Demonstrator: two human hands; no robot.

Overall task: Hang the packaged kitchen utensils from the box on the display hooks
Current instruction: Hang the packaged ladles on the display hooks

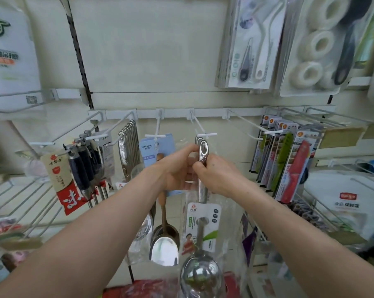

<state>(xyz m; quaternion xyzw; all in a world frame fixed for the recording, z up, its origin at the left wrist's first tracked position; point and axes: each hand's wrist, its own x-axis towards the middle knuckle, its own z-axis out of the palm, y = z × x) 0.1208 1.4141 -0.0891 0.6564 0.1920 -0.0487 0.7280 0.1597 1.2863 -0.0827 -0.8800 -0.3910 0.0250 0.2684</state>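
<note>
At the middle of the white hook rail on the shop wall, both hands are raised to one display hook (pixel 206 134). Between them is a packaged ladle (pixel 202 195) in a clear sleeve. The eye of its steel handle is up against the hook's tip, just in front of handles already hanging there. The left hand (pixel 177 168) pinches the top of the sleeve with curled fingers, and the right hand (pixel 216 175) has its fingers wrapped round the handle just below. The ladle's printed card (pixel 203 229) and bowl hang straight down. Packaged spoons (pixel 163 246) hang on the next hook left, and red and green knives (pixel 295 168) to the right.
</note>
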